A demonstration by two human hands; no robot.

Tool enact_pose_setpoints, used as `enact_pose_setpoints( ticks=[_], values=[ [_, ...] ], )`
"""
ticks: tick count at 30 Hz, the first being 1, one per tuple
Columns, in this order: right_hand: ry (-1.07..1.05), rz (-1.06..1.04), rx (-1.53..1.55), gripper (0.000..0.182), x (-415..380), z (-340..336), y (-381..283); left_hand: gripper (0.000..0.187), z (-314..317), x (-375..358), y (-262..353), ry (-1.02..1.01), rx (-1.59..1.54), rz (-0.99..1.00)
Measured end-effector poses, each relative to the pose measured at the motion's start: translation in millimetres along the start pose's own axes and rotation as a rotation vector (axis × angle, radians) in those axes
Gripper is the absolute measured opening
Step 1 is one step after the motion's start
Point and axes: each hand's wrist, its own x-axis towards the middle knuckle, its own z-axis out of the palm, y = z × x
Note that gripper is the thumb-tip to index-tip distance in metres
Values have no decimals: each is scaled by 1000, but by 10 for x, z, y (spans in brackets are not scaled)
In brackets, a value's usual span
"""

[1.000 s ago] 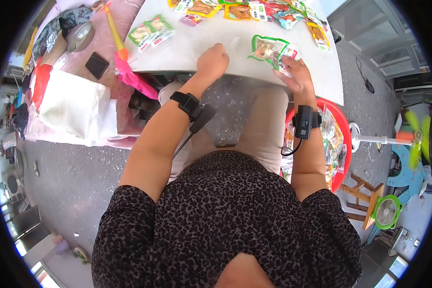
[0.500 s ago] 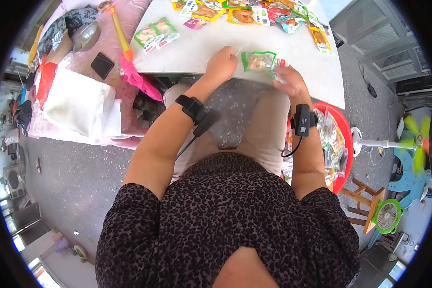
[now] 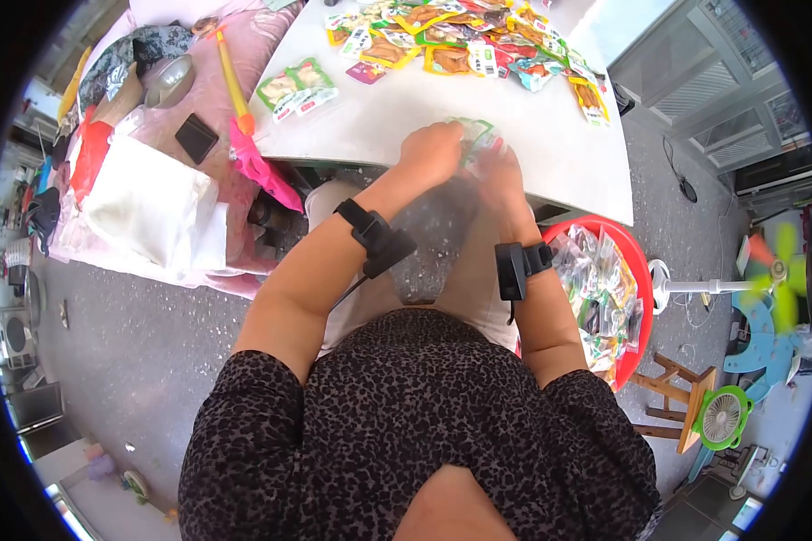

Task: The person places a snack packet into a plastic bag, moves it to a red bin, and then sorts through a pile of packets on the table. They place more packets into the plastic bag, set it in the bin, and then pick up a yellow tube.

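Note:
A clear, green-edged food packet (image 3: pixel 476 135), smeared by motion, is held up between my two hands at the table's near edge. My left hand (image 3: pixel 431 151) is closed at the packet's left side, its fingertips partly hidden. On the packet's lower right side, my right hand (image 3: pixel 502 180) is blurred, with its fingers closed on it. To the left on the white table (image 3: pixel 379 117) lies another green-edged packet (image 3: pixel 296 87), with a small purple packet (image 3: pixel 367 72) farther back.
Colourful food packets (image 3: pixel 460 60) are heaped at the table's back. A red tub (image 3: pixel 645 298) of packets stands right of my legs, near a wooden stool (image 3: pixel 695 397) and a green fan (image 3: pixel 724 417). Left is a pink-covered surface (image 3: pixel 230 167) with a white bag (image 3: pixel 144 198) and black wallet-like item (image 3: pixel 196 138).
My left hand has moved right to the packet's left side. My right hand has shifted left and slightly nearer my body with the packet. The view has shifted slightly.

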Motion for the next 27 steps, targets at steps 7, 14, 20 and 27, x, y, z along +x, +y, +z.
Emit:
enact_pose_setpoints(
  ticks=[7,14,20,27],
  values=[
    [-204,182,-604,18,102,5,-159,13,-22,-59,-1,6,-28,83],
    [-104,161,-617,22,186,26,-241,13,52,-91,-44,57,11,60],
    [35,-34,-310,13,482,263,-36,13,94,18,-98,227,-63,72],
    [-170,-35,-652,11,795,32,-549,8,403,-39,-465,245,24,169]
  ],
)
